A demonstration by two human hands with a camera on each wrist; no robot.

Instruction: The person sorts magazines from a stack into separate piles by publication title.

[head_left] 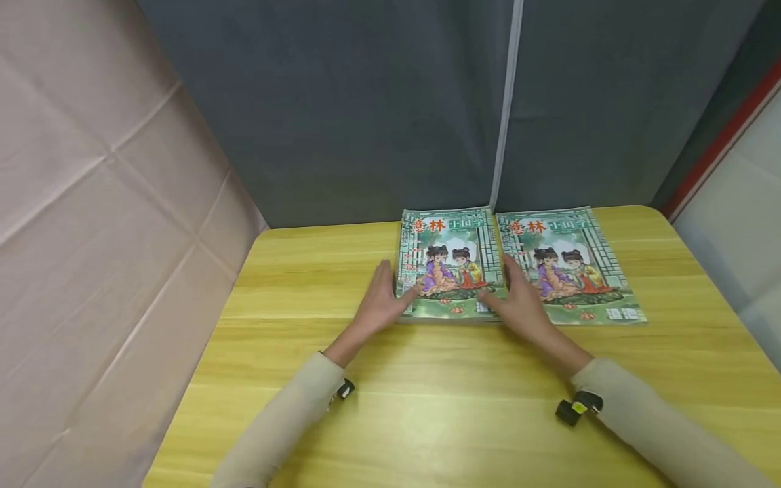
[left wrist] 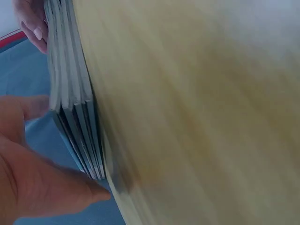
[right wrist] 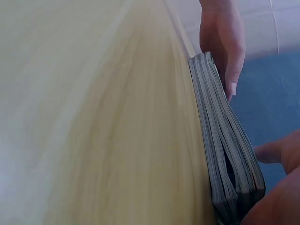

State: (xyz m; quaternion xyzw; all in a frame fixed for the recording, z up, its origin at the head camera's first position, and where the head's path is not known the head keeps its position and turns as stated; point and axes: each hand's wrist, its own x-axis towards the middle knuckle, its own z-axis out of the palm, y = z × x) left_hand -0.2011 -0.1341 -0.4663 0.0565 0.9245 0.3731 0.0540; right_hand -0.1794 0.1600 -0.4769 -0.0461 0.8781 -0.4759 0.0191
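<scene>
A stack of magazines [head_left: 454,240] with green illustrated covers lies near the back edge of the table. Along its left side rests my left hand [head_left: 379,298], fingers straight, thumb over the cover's lower left corner. My right hand [head_left: 518,305] lies against the right side, its thumb over the lower right corner. Both wrist views show the layered edges of several magazines [left wrist: 70,70], with small gaps between them in the right wrist view. To the right lies another magazine [head_left: 582,271] with the same cover, its lower left part hidden behind my right hand.
The wooden table [head_left: 427,413] has a yellow grain surface and rounded back corners. A dark grey cloth [head_left: 342,122] hangs right behind it. Pale fabric [head_left: 91,271] stands along the left, and a white panel with a red strip [head_left: 726,139] stands at the right.
</scene>
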